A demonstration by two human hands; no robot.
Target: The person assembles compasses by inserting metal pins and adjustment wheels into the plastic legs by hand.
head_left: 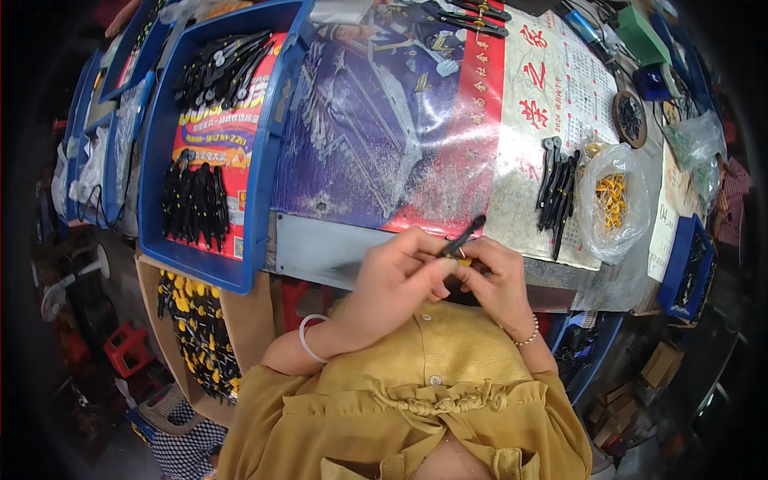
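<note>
Both my hands meet at the table's front edge, fingers closed around a slim black part (468, 233) whose rounded end points up and to the right. My left hand (400, 276) pinches its lower end. At the same spot, the fingertips of my right hand (498, 280) press on a small yellow piece (464, 262) against the black part. Fingers partly hide where the two pieces meet. Right of my hands lies a row of similar black parts (558, 188). Beside it a clear plastic bag (592, 232) holds small yellow pieces (610, 200).
At left, a blue tray (290, 120) holds two piles of black parts (196, 200). Below it stands a cardboard box (252, 320) of black-and-yellow pieces. More black parts (478, 18) lie at the table's far side, and a round dish (630, 118) sits at right. Printed sheets (376, 120) cover the tabletop.
</note>
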